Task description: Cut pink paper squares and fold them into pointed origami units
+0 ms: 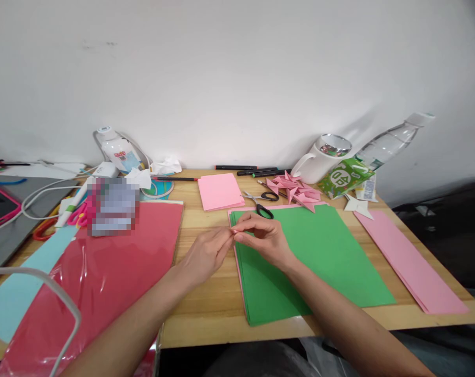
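Note:
My left hand [209, 250] and my right hand [264, 236] meet fingertip to fingertip above the table, by the left edge of a green paper stack [319, 262]. Both are closed in a pinch on a small piece of pink paper [235, 232], mostly hidden by the fingers. Just beyond my right hand lie black-handled scissors [266, 211]. A stack of pink paper squares [219, 191] is behind my hands. Folded pink paper shapes [294, 189] are heaped farther right.
Red paper in clear wrap [123, 272] covers the left side, beside a white cable [65, 298]. A white mug [324, 157], a leaning water bottle [392, 140] and a green tissue pack [344, 177] stand at the back right. Pink strips [412, 262] lie along the right edge.

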Action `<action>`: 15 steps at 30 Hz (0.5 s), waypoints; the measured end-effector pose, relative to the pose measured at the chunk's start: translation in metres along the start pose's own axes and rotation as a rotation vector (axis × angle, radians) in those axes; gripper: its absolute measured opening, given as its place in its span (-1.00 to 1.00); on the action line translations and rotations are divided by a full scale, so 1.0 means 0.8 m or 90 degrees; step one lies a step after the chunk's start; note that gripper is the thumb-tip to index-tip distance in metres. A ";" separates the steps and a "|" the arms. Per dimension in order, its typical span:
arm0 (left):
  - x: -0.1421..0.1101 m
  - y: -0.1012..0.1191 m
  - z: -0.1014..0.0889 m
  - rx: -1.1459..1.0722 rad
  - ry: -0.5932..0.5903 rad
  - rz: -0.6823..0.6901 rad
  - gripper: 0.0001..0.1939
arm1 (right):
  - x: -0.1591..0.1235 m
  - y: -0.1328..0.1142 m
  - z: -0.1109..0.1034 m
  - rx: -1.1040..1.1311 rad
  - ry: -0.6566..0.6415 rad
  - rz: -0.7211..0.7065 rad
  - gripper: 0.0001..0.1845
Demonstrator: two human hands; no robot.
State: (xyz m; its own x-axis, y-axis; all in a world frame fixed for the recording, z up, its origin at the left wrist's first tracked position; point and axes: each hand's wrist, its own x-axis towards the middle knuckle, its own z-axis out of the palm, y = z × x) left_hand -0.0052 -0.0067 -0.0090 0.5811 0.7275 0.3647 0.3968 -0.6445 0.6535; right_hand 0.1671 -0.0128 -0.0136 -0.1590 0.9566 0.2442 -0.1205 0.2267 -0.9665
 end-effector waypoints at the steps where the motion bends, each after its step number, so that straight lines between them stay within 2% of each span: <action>1: 0.000 -0.001 0.000 0.014 -0.005 0.008 -0.70 | 0.000 0.000 0.000 -0.003 -0.004 -0.006 -0.88; 4: -0.002 -0.003 0.000 0.046 -0.016 0.024 -0.66 | 0.000 -0.002 -0.002 -0.027 -0.022 -0.024 -0.92; 8: -0.003 -0.004 0.003 0.017 -0.024 0.025 -0.69 | -0.002 -0.001 -0.003 -0.071 -0.028 -0.046 -0.97; 15: -0.004 -0.003 0.009 -0.009 -0.021 0.040 -0.71 | -0.005 0.005 0.002 -0.081 0.014 -0.072 -0.89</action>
State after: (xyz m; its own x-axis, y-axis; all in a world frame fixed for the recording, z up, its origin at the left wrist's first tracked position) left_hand -0.0031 -0.0092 -0.0167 0.6282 0.6770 0.3834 0.3481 -0.6853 0.6397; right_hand 0.1653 -0.0161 -0.0185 -0.1293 0.9274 0.3510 -0.0110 0.3526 -0.9357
